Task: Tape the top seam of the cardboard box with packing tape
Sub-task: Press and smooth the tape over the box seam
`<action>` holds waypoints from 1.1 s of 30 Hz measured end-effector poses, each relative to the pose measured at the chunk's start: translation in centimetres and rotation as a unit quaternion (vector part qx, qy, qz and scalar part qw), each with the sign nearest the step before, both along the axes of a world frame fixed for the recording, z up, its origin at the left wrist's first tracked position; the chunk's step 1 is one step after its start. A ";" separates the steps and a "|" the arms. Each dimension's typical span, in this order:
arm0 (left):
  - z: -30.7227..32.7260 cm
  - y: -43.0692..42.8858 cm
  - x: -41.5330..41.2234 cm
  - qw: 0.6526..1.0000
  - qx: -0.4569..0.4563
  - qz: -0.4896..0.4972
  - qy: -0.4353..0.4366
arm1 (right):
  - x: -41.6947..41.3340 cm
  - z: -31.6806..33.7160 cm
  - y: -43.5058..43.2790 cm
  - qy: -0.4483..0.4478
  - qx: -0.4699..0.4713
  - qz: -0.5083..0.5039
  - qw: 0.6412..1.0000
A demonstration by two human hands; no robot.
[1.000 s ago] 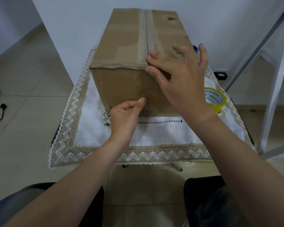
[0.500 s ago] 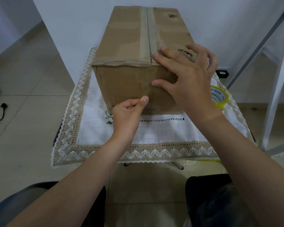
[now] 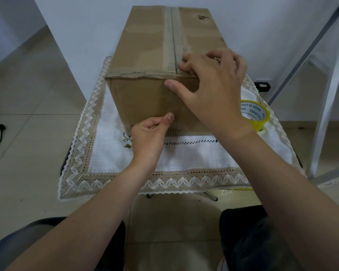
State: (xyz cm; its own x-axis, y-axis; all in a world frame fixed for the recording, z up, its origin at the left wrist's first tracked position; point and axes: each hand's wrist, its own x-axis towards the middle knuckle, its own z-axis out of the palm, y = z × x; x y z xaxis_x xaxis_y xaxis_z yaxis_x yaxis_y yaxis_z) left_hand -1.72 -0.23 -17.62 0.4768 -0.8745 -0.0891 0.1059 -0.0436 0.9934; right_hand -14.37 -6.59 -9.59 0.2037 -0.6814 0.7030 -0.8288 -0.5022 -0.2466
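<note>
Right hand (image 3: 209, 89) curled onto box (image 3: 145, 45), tape (image 3: 256, 114) beside.

Matt, scuffed cardboard box (image 3: 145, 45) — its seam tape (image 3: 167, 36) looks faintly glossy; woven tablecloth (image 3: 184, 157), lace-edged; tape roll (image 3: 259, 124) — perhaps shiny plastic.

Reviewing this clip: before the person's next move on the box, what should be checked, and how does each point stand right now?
1. Cardboard box sits flat on the cloth: ok.
2. Top seam closed, flaps meeting: ok.
3. Tape band runs along the seam toward the front edge: ok.
4. Right hand grips the front top edge, fingers on top, thumb on the front face: ok.
5. Left hand holding a tape end against the front face: cannot tell; only its thumb on the cardboard shows.
6. Tape roll lies on the cloth, right of the box: ok.
</note>
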 end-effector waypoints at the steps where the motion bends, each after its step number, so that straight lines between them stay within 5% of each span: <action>1: 0.0 0.0 0.0 1.000 -0.001 0.001 -0.003 | 0.3 -0.1 0.1 0.004 0.002 -0.001 1.000; 14: 0.7 0.4 0.2 1.000 0.019 -0.010 -0.010 | 0.6 -2.1 0.7 0.083 -0.018 -0.035 0.996; 23: 1.3 0.6 0.0 0.999 0.038 -0.009 -0.012 | 0.1 -0.9 0.6 0.003 -0.002 -0.011 1.000; 33: 1.6 0.9 0.1 0.999 0.031 -0.025 -0.012 | -0.5 -2.0 1.1 0.096 -0.014 -0.013 0.995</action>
State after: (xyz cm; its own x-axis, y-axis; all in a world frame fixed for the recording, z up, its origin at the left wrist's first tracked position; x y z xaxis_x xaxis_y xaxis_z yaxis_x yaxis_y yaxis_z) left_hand -1.60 0.69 -16.07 0.4357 -0.8903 -0.1326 0.0788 -0.1091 0.9909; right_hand -14.85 -5.46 -11.55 0.3196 -0.6683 0.6717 -0.8720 -0.4849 -0.0676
